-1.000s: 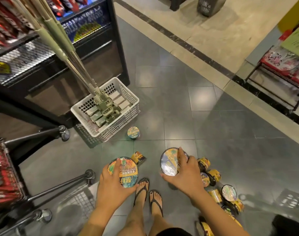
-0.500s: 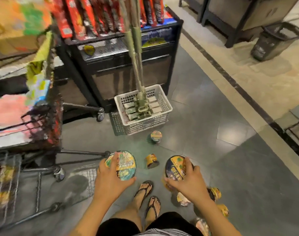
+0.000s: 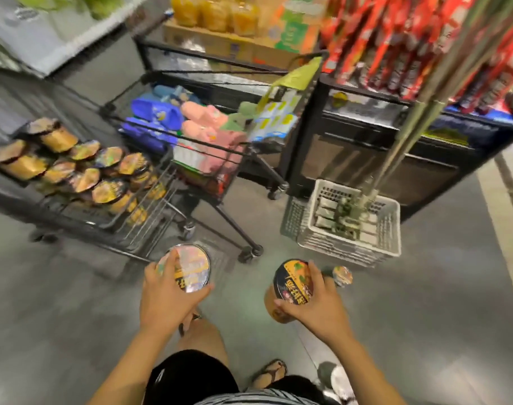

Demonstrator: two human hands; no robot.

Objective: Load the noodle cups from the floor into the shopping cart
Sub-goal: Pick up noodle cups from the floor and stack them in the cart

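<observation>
Low in the frame, the left hand (image 3: 167, 299) grips a silver-lidded cup (image 3: 191, 271) from above and the right hand (image 3: 316, 305) grips a dark-lidded cup (image 3: 291, 283). The shopping cart (image 3: 158, 206) at centre left is heaped, so a cup set on the pile may roll out. Its wire edge and the second cart (image 3: 208, 147) crowd the left; open floor (image 3: 243, 293) lies between the hands, with a small cup (image 3: 342, 275) just right of them.

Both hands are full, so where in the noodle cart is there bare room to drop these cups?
Bare wire shows on the near side of the shopping cart, between its rim and the piled noodle cups. The far side is crowded.
</observation>
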